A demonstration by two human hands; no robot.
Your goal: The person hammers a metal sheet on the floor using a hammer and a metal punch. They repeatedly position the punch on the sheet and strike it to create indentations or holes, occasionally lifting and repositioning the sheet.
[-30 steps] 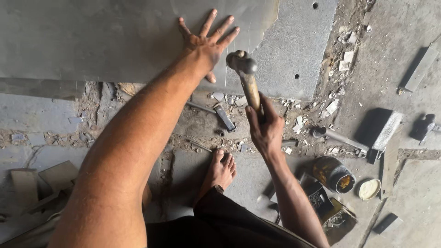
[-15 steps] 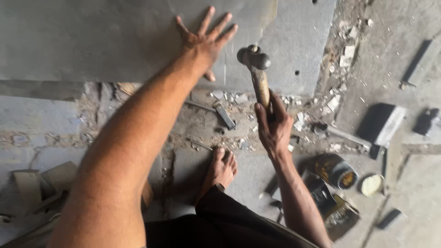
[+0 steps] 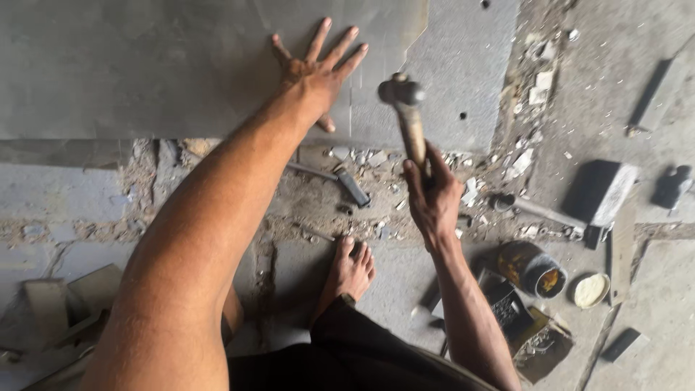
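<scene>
My left hand [image 3: 315,72] lies flat with fingers spread on a large grey tile [image 3: 145,65] at the top of the head view. My right hand [image 3: 433,199] grips the wooden handle of a hammer [image 3: 407,108], whose metal head is raised over the tile's right part, near its broken edge. My bare foot [image 3: 351,269] rests on the rough floor below. A chisel with a dark handle [image 3: 340,179] lies in the rubble between my hands.
Tile chips and mortar rubble [image 3: 507,166] litter the floor right of the tile. An open tin [image 3: 532,268] and its lid [image 3: 590,289] stand at the right, beside a dark block [image 3: 601,192]. Broken tile pieces [image 3: 58,311] lie at the lower left.
The hammer head has shifted to the right and stays raised over the tile. My right hand has moved right with it. My left hand remains flat on the tile.
</scene>
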